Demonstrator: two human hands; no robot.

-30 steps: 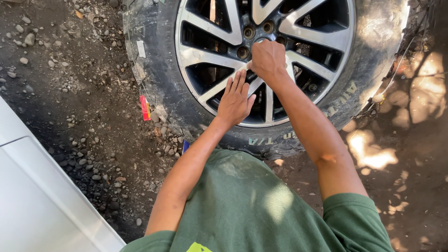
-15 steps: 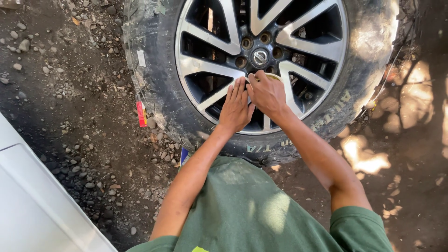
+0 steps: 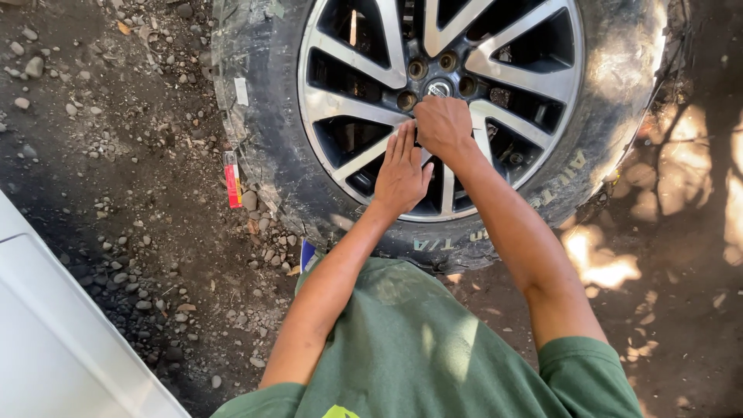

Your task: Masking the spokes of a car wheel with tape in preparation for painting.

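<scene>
Silver wheel (black tyre)

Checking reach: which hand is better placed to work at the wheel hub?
Probably right. The right hand is closed just below the hub, beside the lug holes. The left hand lies flat, lower on the spokes.

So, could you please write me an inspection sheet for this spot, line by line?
Surface: dirt ground strewn with gravel and small stones, patches of sunlight at the right.
Job's things: car wheel with a silver spoked rim and a muddy tyre; several lug holes around the hub look empty.
Clutter: a red and white tag-like piece beside the tyre; a blue item at its lower edge, mostly hidden.
Grips: left hand flat and open on the spokes; right hand curled just below the hub, contents hidden.
Cables: nothing seen.
Surroundings: white panel at the lower left; the person's green shirt fills the bottom.
</scene>
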